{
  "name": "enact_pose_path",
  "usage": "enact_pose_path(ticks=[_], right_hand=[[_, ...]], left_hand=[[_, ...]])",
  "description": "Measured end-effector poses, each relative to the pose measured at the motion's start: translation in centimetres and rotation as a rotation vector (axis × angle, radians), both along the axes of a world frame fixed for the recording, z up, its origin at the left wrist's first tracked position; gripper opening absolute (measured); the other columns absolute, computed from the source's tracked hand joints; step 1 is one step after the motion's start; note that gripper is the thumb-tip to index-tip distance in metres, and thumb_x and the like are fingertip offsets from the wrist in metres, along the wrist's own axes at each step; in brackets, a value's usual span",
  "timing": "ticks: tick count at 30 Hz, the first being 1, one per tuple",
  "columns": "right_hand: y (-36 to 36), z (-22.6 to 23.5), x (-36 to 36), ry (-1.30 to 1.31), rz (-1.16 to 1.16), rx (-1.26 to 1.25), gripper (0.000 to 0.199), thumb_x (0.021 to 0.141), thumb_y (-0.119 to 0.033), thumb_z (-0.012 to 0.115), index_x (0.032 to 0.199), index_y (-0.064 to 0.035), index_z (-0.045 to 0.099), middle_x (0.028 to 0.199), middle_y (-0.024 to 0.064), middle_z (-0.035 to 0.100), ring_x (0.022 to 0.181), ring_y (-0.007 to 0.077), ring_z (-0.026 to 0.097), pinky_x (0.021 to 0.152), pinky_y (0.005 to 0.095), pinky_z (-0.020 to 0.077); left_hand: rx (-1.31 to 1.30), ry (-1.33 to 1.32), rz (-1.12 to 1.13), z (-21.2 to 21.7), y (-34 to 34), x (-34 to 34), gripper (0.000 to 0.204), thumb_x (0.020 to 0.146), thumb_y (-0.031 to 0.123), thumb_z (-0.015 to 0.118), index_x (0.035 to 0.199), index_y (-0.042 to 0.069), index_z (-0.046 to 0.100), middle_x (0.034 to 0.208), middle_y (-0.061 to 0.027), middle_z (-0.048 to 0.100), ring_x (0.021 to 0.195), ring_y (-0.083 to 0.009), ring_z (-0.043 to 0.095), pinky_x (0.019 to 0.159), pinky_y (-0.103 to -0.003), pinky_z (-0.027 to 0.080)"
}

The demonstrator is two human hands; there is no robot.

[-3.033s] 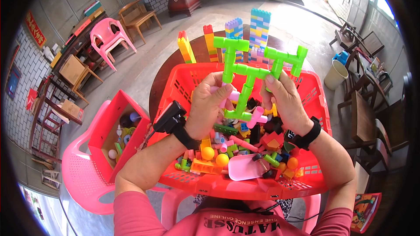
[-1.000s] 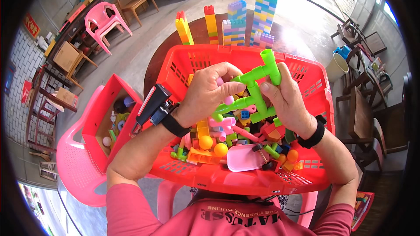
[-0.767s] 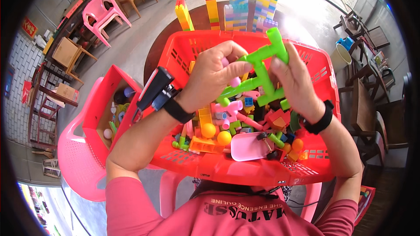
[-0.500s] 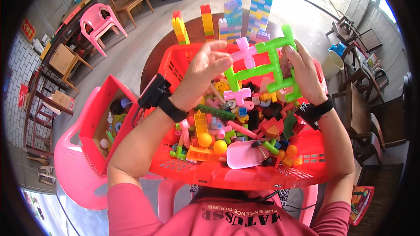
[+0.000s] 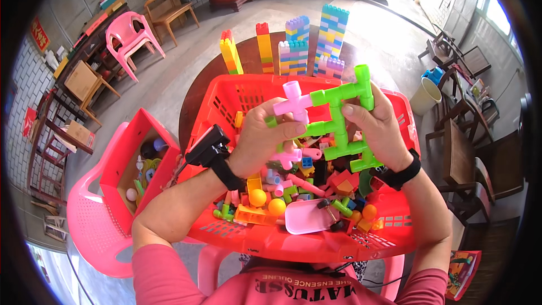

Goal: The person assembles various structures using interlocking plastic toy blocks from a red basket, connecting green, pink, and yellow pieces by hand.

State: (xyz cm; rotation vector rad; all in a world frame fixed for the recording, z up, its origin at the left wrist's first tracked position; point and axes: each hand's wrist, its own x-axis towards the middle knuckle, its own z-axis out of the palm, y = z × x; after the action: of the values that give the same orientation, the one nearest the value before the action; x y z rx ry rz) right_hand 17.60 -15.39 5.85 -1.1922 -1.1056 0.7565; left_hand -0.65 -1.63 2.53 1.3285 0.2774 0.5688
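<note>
Over a red plastic basket [image 5: 243,247] I hold a frame of joined toy pipes [image 5: 337,117], mostly bright green. Pink cross-shaped connectors [image 5: 293,103] sit on its left side, one high and one lower. My left hand [image 5: 261,138] closes on that left side, thumb and fingers around the pipes near the pink pieces. On the other side, my right hand [image 5: 381,130] grips the green pipes, its thumb in front and the other fingers mostly behind. Below lie mixed toy pieces, among them orange balls [image 5: 276,207] and a pink tray [image 5: 308,216].
Block towers [image 5: 332,31] stand on the round brown table [image 5: 197,90] beyond the basket. At left, a red box [image 5: 121,178] of toys rests on a pink chair [image 5: 93,237]. Wooden chairs [image 5: 460,152] and a pale bucket [image 5: 425,99] are at right.
My left hand has gone from open beside the pink connector to closed on the pipe frame. Both hands and the frame are lower in the picture, and the frame has tilted.
</note>
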Motion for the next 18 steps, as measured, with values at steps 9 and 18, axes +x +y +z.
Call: enact_pose_path(ticks=[9, 18], right_hand=[[0.0, -0.9, -0.8, -0.111, -0.087, 0.143, 0.027, 0.093, -0.009, 0.06, 0.114, -0.0027, 0.045, 0.082, 0.0007, 0.056, 0.063, 0.0052, 0.053, 0.053, 0.0201, 0.0444], [-0.2, 0.2, 0.7, 0.045, 0.04, 0.042, 0.031, 0.092, -0.023, 0.061, 0.11, -0.0003, 0.052, 0.077, 0.002, 0.059, 0.066, 0.0055, 0.056, 0.057, 0.0222, 0.0454]], left_hand=[[-0.087, 0.009, 0.01, 1.2, -0.4, -0.2, 0.026, 0.08, 0.01, 0.076, 0.101, 0.002, 0.063, 0.081, -0.0025, 0.064, 0.056, -0.0078, 0.059, 0.051, -0.022, 0.048], [-0.034, 0.048, 0.04, 1.3, 0.4, 0.1, 0.025, 0.08, 0.01, 0.076, 0.101, 0.002, 0.064, 0.083, -0.0023, 0.064, 0.057, -0.0073, 0.059, 0.051, -0.022, 0.049]])
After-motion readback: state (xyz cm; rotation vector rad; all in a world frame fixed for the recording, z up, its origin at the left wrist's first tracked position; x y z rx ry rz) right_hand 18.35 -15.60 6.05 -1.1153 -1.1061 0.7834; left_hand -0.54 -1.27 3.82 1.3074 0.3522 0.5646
